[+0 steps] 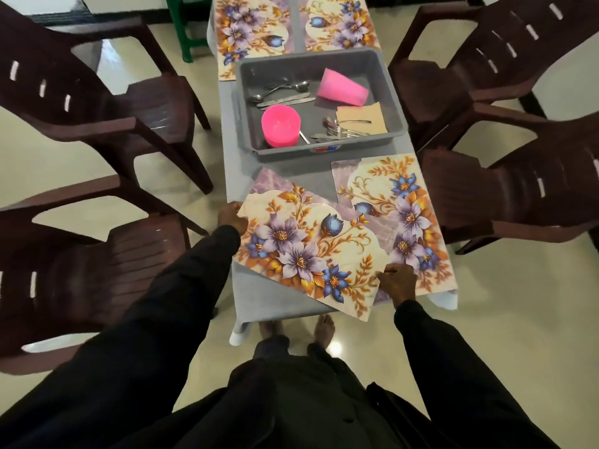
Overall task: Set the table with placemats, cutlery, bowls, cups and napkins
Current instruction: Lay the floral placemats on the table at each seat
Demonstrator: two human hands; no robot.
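Note:
A floral placemat point(304, 241) lies skewed on the near left of the grey table point(275, 299). My left hand point(232, 217) grips its left edge and my right hand point(398, 280) pinches its near right corner. It overlaps a second floral placemat point(405, 202) on the near right. Two more placemats point(246, 30) point(343, 24) lie at the far end. A grey tub point(324, 150) in the middle holds pink bowls point(280, 124), a pink cup point(342, 87) on its side, spoons point(282, 89), forks point(340, 129) and brown napkins point(363, 116).
Dark brown plastic chairs stand on both sides: two on the left point(97, 102) point(81, 270) and two on the right point(486, 69) point(518, 196). A green stool point(188, 27) stands at the far left. My bare feet point(298, 328) are on the shiny floor by the table's near edge.

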